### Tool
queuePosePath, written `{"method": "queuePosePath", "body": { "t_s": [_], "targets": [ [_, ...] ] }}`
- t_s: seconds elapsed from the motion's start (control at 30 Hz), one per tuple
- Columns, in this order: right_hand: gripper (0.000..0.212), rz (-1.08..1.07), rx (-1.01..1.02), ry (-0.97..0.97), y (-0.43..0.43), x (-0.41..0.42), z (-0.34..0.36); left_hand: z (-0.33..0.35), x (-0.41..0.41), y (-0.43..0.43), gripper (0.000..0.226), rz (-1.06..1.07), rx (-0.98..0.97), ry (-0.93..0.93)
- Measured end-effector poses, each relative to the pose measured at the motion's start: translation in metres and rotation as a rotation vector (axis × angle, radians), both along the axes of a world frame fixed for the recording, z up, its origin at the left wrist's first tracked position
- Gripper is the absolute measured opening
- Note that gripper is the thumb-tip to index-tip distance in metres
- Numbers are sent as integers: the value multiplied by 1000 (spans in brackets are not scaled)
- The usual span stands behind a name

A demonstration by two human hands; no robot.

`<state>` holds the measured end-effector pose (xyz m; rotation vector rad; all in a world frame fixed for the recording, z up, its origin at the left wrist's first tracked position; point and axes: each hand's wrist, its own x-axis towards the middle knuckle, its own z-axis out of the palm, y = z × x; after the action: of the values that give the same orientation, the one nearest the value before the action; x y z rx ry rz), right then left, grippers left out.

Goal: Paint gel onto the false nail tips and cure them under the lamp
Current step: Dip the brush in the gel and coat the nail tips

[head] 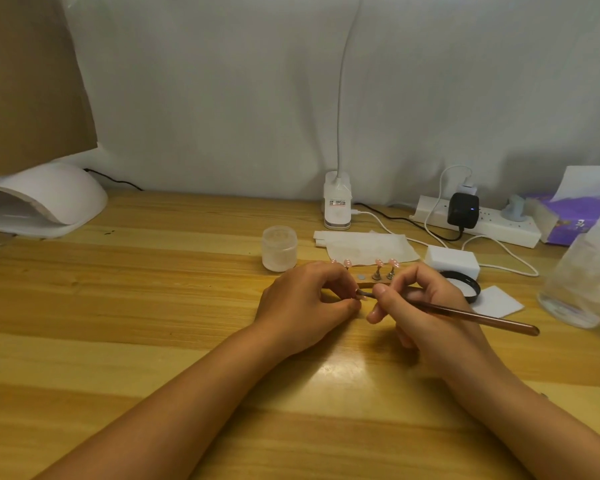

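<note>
My right hand (426, 306) pinches a brown gel brush (471, 312), its handle pointing right and its tip at my left fingers. My left hand (305, 306) pinches a small nail tip holder (360, 296), mostly hidden by the fingers; the brush tip touches the pink tip there. Behind my hands stands a row of pink false nail tips (378, 262) on small metal stands. The white curing lamp (45, 199) sits at the far left of the wooden desk (153, 306). A black-rimmed open gel pot (465, 284) lies just right of my right hand.
A frosted jar (279, 249) stands behind my left hand. White wipes (368, 249), a white sponge block (452, 259) and a white pad (497, 301) lie nearby. A clip lamp base (338, 206), power strip (478, 221), tissue box (565, 216) and clear bottle (582, 271) line the back and right.
</note>
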<state>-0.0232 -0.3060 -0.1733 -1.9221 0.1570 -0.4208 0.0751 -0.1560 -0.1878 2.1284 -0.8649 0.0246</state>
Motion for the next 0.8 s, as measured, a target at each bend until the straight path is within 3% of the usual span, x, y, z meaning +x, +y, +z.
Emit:
{"method": "queuePosePath", "body": {
  "t_s": [0.8],
  "targets": [
    [8, 6, -20, 29, -3, 1, -2, -1, 1, 1, 8, -20, -21, -18]
  ]
}}
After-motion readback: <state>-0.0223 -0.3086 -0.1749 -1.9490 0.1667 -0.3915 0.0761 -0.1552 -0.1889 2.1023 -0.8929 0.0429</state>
